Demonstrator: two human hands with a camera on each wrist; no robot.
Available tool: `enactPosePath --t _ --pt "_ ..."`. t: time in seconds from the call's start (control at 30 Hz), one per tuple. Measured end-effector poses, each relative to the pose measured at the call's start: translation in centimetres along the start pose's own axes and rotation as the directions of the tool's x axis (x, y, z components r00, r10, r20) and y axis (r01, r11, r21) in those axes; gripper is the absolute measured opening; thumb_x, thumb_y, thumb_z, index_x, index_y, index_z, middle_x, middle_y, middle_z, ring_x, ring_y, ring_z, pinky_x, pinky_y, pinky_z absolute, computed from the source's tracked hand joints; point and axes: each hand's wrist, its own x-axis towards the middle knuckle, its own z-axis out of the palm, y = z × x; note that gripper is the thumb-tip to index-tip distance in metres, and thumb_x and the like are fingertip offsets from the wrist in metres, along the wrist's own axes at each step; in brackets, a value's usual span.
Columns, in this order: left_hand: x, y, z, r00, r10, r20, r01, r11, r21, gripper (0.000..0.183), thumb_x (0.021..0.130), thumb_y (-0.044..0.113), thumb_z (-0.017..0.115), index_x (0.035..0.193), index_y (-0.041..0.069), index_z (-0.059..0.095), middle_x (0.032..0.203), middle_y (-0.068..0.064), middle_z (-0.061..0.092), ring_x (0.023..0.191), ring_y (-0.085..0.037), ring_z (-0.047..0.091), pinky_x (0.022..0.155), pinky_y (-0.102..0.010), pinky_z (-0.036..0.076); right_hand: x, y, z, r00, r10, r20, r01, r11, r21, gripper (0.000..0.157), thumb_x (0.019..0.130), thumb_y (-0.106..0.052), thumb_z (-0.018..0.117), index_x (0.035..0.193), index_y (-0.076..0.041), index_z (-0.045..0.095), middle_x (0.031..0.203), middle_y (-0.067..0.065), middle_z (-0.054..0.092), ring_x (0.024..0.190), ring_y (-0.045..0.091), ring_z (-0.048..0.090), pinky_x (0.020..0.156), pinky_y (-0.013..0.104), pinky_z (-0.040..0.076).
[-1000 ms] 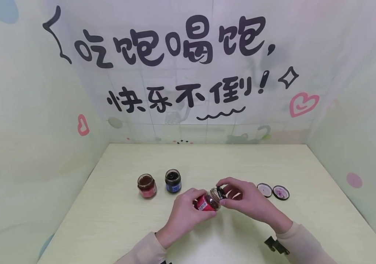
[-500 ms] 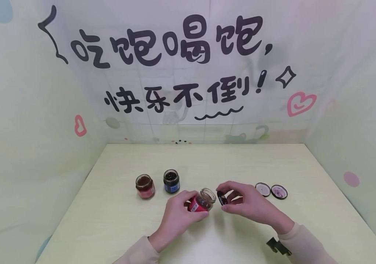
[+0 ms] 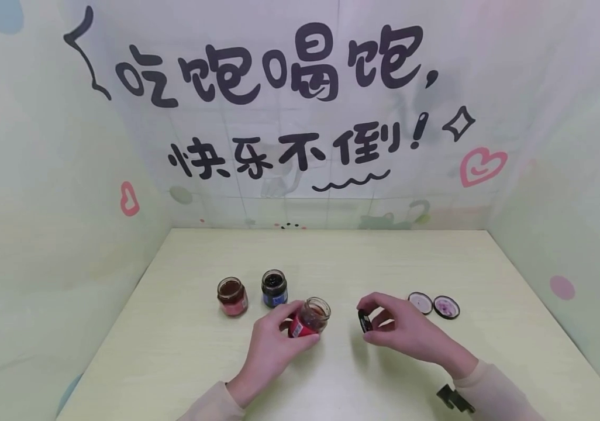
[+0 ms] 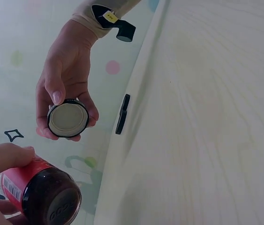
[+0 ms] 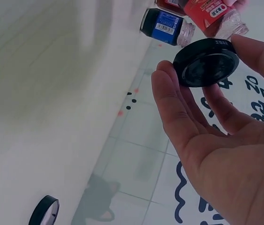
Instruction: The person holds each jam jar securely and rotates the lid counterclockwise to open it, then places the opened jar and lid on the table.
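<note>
My left hand (image 3: pixel 275 342) grips a glass jar (image 3: pixel 314 316) with a red label, its uncovered mouth tilted up and to the right. In the left wrist view the dark base of this jar (image 4: pixel 56 201) faces the camera. To the right, my right hand (image 3: pixel 405 330) pinches a black jar lid (image 3: pixel 365 321) by its edge, apart from the jar. Its pale inner face shows in the left wrist view, where the lid (image 4: pixel 68 119) sits between thumb and fingers. The right wrist view shows the dark outer face of the lid (image 5: pixel 209 63).
Behind my left hand stand two uncovered jars: one with a pink-red label (image 3: pixel 233 298) and one with a blue label (image 3: pixel 275 289). Two lids, one pale inside (image 3: pixel 420 303) and one purple-stained (image 3: pixel 446 307), lie inner side up beyond my right hand. A printed cloth wall (image 3: pixel 326 210) borders the table.
The lid has come off the red-labelled jar. My left hand has moved left with the jar, and my right hand has drawn slightly right with the lid.
</note>
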Motion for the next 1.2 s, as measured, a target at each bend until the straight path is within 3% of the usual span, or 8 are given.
enactPosePath --t 0.23,0.43,0.73,1.2 --pt "-0.4 -0.6 -0.3 0.998 -0.05 -0.033 0.048 0.998 -0.052 0.077 0.067 0.023 0.095 0.136 0.01 0.063 0.124 -0.005 0.068 0.106 -0.019 0.066 0.089 -0.032 0.055 -0.9 1.2 -0.4 1.0 0.011 -0.001 -0.011 1.0 -0.011 0.042 0.087 -0.022 0.081 0.124 -0.028 0.062 0.124 0.008 0.06 0.094 0.022 0.067 0.083 0.034 0.057" --pt "-0.9 -0.7 -0.6 0.997 -0.058 -0.055 0.052 0.993 -0.108 0.079 0.066 0.016 0.095 0.138 0.016 0.061 0.116 0.0 0.07 0.105 -0.016 0.065 0.089 -0.03 0.055 -1.7 2.0 -0.7 1.0 0.019 -0.005 -0.019 0.999 -0.03 0.039 0.088 -0.024 0.08 0.123 -0.028 0.063 0.126 0.009 0.06 0.093 0.019 0.068 0.08 0.032 0.057" --pt "-1.2 -1.6 -1.5 0.995 -0.054 -0.085 0.041 0.989 -0.145 0.08 0.067 0.005 0.092 0.139 0.009 0.06 0.123 -0.001 0.068 0.108 -0.019 0.065 0.089 -0.03 0.055 -2.3 3.1 -1.1 1.0 0.004 -0.02 -0.005 0.999 -0.038 0.039 0.088 -0.021 0.08 0.123 -0.017 0.064 0.122 0.012 0.061 0.089 0.018 0.069 0.079 0.031 0.057" --pt "-1.7 -2.3 -3.2 0.977 -0.119 -0.176 0.102 0.99 -0.1 0.066 0.065 0.004 0.093 0.126 0.012 0.069 0.119 0.002 0.068 0.107 -0.018 0.067 0.089 -0.029 0.055 -3.6 4.0 -1.8 0.998 0.053 -0.025 -0.054 0.998 -0.042 0.041 0.087 -0.02 0.08 0.122 -0.01 0.061 0.122 0.017 0.059 0.09 0.019 0.07 0.075 0.031 0.057"
